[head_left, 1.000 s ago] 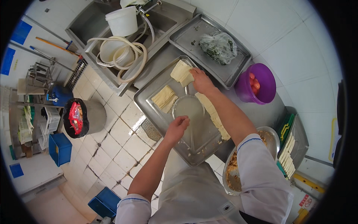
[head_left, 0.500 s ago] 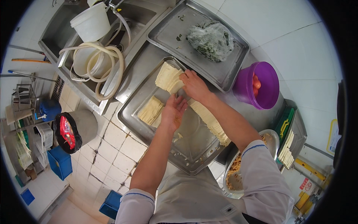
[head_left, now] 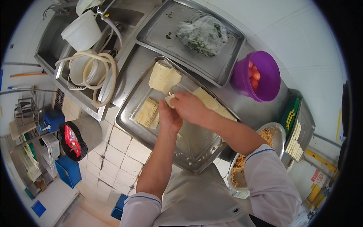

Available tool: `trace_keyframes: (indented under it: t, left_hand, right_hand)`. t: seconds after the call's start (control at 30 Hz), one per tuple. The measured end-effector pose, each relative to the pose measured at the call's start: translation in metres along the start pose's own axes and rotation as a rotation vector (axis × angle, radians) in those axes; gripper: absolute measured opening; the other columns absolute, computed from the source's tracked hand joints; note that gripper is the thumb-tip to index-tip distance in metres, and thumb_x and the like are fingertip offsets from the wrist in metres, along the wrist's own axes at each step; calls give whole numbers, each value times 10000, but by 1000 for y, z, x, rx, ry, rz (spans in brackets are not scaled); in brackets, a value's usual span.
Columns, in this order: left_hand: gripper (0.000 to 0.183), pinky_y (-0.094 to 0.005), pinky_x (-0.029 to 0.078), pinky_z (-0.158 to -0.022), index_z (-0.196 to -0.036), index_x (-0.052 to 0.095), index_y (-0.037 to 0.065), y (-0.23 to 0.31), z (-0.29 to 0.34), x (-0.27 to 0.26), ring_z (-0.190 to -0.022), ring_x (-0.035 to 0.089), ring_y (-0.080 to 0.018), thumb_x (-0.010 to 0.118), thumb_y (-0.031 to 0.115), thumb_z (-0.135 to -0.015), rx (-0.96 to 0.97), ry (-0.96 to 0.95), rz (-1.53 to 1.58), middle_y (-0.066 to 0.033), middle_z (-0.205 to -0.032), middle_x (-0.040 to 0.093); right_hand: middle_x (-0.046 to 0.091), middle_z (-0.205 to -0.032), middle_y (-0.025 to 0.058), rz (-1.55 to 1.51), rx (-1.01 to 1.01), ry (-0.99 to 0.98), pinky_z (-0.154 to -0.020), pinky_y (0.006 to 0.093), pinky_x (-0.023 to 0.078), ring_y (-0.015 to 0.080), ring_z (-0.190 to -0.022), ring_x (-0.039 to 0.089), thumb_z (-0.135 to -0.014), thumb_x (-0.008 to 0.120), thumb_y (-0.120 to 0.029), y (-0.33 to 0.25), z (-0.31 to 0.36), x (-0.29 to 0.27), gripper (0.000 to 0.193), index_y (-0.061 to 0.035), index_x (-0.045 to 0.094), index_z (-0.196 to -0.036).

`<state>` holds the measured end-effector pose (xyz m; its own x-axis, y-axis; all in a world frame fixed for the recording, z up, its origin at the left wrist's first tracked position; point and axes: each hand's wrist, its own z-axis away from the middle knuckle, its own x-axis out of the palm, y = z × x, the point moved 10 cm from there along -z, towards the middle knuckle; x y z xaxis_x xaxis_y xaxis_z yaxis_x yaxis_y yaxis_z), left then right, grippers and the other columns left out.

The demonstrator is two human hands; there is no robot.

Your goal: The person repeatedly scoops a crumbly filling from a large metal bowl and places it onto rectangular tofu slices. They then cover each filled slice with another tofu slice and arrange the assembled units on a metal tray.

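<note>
Both hands meet over a large metal tray (head_left: 196, 151). My left hand (head_left: 170, 116) is closed, thumb up, on a small piece of pale yellow sheet (head_left: 169, 100). Against it, my right hand (head_left: 189, 108) is bent over the same piece, its fingertips partly hidden. Just beyond them lies a fanned stack of thin pale yellow sheets (head_left: 164, 78). A second stack (head_left: 146, 113) rests left of my left hand. Along the tray's right side runs a long overlapping row of sheets (head_left: 217, 104), partly covered by my right forearm.
A second tray (head_left: 155, 30) behind holds a clear bag of greens (head_left: 204, 34). At right stand a purple bucket (head_left: 270, 81) with red tomato-like items and a metal bowl (head_left: 278, 138) of brown crumbly filling. A sink (head_left: 130, 17) with hose and white buckets is at upper left.
My right hand has left the far stack and come nearer, joining my left hand around a piece of sheet. My left palm, open before, has closed. The view has shifted slightly.
</note>
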<state>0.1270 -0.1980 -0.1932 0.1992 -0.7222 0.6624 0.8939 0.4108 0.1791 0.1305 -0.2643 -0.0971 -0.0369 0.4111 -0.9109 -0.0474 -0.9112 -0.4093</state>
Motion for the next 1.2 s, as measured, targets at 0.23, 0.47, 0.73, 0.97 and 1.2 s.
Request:
trace_keyframes:
  t: [0.23, 0.47, 0.73, 0.97, 1.2]
  left_hand:
    - [606, -465, 449, -1197, -1552, 483, 35, -25, 49, 17, -1380, 576, -325, 411, 477, -1145, -83, -299, -80, -152, -1515, 585]
    - [549, -440, 529, -1150, -1535, 441, -66, -85, 129, -7, -1397, 580, -327, 361, 336, -1170, -161, -128, -195, -205, -1520, 564]
    - [435, -470, 571, -1068, -1350, 594, -40, -194, 218, -43, -1235, 674, -346, 433, 307, -1143, -267, -37, -381, -205, -1321, 682]
    - [408, -454, 555, -1085, -1358, 611, 2, -283, 271, -33, -1264, 660, -318, 443, 309, -1147, -383, -78, -451, -155, -1308, 700]
    - [497, -411, 566, -1077, -1507, 501, -18, -370, 251, -23, -1313, 638, -314, 443, 321, -1149, -446, -142, -684, -180, -1413, 644]
  right_hand:
    - [667, -1147, 121, -515, 191, 294, -932, 437, 569, 324, -1052, 674, -933, 746, -183, -26, 122, -84, 318, -69, 700, -1226]
    - [754, -1085, 143, -365, 798, 909, -908, 409, 579, 325, -1025, 730, -975, 734, -89, 87, 422, -145, 139, -59, 750, -1110]
    - [779, -982, 207, -110, 1432, 84, -822, 502, 612, 428, -893, 758, -911, 681, -176, 163, 700, 13, 203, -53, 796, -1023]
    - [712, -1321, 248, -927, 1511, 467, -879, 446, 605, 333, -1038, 764, -945, 730, -180, 117, 668, 117, 603, -18, 582, -1507]
    - [723, -1273, 185, -1158, 1348, 426, -897, 359, 567, 232, -1013, 722, -938, 766, -180, 97, 662, 139, 599, 33, 581, -1467]
